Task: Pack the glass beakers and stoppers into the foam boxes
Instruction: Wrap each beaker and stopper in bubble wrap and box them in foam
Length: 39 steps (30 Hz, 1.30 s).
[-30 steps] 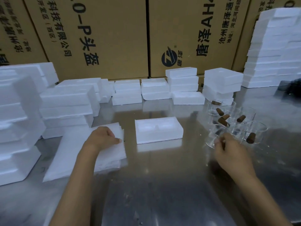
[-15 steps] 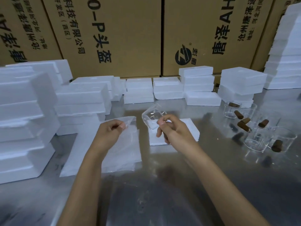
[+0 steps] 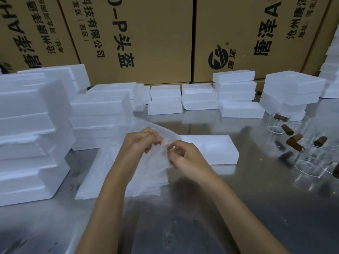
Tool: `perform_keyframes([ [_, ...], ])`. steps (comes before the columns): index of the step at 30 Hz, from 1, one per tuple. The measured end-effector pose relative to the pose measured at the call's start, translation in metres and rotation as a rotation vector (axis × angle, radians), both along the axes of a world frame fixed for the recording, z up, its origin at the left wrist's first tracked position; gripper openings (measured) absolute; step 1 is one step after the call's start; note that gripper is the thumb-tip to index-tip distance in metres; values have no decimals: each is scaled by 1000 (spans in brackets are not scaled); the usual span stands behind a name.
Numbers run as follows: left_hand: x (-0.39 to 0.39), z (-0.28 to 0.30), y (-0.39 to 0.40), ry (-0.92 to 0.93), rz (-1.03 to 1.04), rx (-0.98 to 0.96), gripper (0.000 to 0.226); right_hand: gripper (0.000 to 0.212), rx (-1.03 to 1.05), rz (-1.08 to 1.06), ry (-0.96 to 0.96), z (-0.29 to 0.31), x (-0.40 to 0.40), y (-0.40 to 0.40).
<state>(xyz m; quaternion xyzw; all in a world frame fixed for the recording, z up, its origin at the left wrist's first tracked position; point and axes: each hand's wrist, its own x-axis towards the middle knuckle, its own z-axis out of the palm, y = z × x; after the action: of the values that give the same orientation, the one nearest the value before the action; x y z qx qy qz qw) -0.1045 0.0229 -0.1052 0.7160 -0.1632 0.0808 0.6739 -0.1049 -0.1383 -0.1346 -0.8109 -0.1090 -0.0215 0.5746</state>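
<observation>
Clear thin plastic bag (image 3: 156,158) is pinched in both your grips, left hand (image 3: 141,143) and right hand (image 3: 185,158), above the steel table (image 3: 201,208).

I can't tell whether a beaker sits inside the plastic wrap (image 3: 157,143) my hands bunch; it blurs everything. The foam box (image 3: 211,149) is partly hidden behind my right hand (image 3: 185,158). The rightmost stopper (image 3: 336,170) is cut off.

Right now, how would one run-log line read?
step: bagging | left hand: pinching plastic bag | right hand: at bag mouth | foam box: open, behind | beakers: right
</observation>
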Motion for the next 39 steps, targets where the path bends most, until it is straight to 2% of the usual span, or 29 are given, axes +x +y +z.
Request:
perform_keyframes([
  [2,-8,4,-7,-24,-30,49,26,20,145,-13,71,3,1,-7],
  [3,-12,5,-11,-31,-35,70,30,19,212,-21,92,3,2,-11],
  [4,-15,7,-15,-45,-36,93,30,15,270,-30,101,5,2,-15],
  [6,-18,8,-23,-86,10,86,22,21,345,-31,107,5,3,-21],
  [8,-17,7,-28,-174,219,19,24,23,399,-22,98,6,4,-25],
  [11,-11,3,-19,-392,773,47,22,18,525,26,100,4,5,-29],
  [13,-2,-4,-5,-386,1001,128,33,17,619,121,113,4,2,-31],
  [14,3,-6,3,-305,1001,125,38,18,645,176,117,4,0,-32],
  [18,11,-10,17,198,674,-90,49,15,678,281,148,8,-6,-30],
  [21,11,-10,24,327,458,-222,55,13,653,288,186,7,-6,-30],
  [25,10,-11,27,464,112,-236,52,19,644,297,217,9,-9,-32],
  [29,6,-12,19,536,-80,-195,55,18,575,255,207,8,-8,-30],
  [32,5,-11,10,559,-35,-186,62,26,543,225,190,4,-6,-26],
  [35,4,-12,7,535,-35,-271,74,28,511,228,174,3,-7,-23],
  [39,2,-11,2,472,-182,-313,61,28,395,214,166,4,-8,-21],
])
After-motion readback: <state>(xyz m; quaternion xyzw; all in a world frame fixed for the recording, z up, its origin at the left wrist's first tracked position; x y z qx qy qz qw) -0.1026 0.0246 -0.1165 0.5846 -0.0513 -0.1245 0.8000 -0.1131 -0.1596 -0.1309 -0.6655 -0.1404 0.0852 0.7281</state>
